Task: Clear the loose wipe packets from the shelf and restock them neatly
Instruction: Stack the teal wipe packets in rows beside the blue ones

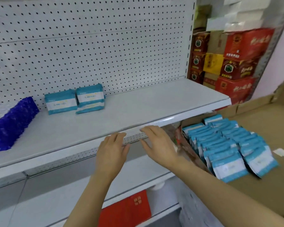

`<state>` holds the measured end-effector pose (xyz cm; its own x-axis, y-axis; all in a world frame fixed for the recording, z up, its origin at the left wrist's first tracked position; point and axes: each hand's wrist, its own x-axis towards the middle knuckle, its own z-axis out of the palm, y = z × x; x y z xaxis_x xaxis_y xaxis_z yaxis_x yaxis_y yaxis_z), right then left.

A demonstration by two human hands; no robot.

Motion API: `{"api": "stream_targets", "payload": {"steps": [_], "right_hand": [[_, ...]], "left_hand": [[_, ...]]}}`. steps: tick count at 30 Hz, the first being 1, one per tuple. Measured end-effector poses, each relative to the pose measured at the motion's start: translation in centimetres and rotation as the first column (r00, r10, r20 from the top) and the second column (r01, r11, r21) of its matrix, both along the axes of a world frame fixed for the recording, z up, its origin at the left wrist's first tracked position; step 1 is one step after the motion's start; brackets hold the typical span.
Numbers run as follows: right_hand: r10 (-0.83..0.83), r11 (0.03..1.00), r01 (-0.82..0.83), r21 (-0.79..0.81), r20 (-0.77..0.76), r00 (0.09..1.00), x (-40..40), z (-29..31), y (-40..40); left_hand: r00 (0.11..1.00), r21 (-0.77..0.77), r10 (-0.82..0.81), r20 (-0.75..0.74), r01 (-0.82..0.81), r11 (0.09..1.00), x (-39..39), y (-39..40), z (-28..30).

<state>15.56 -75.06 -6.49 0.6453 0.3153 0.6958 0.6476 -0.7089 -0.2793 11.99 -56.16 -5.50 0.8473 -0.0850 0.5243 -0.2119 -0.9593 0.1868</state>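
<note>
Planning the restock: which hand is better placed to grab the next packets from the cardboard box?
Right. The right hand is open, empty and beside the teal packets in the cardboard box; the left hand, also empty, is farther away.

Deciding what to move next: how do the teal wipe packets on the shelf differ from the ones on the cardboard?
The teal wipe packets on the shelf are few, about three, against the pegboard; the wipe packets on the cardboard are many. The shelf ones sit loosely, one lying flat under another; the cardboard ones overlap in rows. Both share teal-and-white wrapping. Neither hand, left or right, holds any.
</note>
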Motion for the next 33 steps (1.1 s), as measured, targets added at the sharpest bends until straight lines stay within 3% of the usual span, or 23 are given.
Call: {"api": "stream_targets", "payload": {"steps": [12, 23, 26, 30, 33], "right_hand": [[-0.244, 0.968, 0.23, -0.097, -0.175, 0.954, -9.1, -4.5, -15.5], [-0.444, 0.893, 0.393, -0.218, -0.287, 0.849, -9.2, -4.9, -30.7], [-0.471, 0.88, 0.412, -0.238, -0.323, 0.821, -8.5, -5.1, -34.4], [-0.505, 0.862, 0.438, -0.254, -0.369, 0.781, -7.5, -5.4, -38.3], [-0.54, 0.84, 0.443, -0.312, -0.412, 0.734, -6.6, -5.8, -40.4]], "left_hand": [[0.952, -0.099, -0.165, -0.257, 0.144, 0.985, -6.3, -14.0, -3.4], [0.884, 0.017, -0.277, -0.377, 0.305, 0.952, -3.6, -28.4, -4.2], [0.874, 0.116, -0.214, -0.437, 0.29, 0.95, -2.4, -32.4, -4.8], [0.841, 0.265, -0.015, -0.542, 0.188, 0.946, -1.3, -35.6, -6.2], [0.841, 0.321, 0.103, -0.531, 0.088, 0.943, -0.8, -36.6, -7.5]]}}
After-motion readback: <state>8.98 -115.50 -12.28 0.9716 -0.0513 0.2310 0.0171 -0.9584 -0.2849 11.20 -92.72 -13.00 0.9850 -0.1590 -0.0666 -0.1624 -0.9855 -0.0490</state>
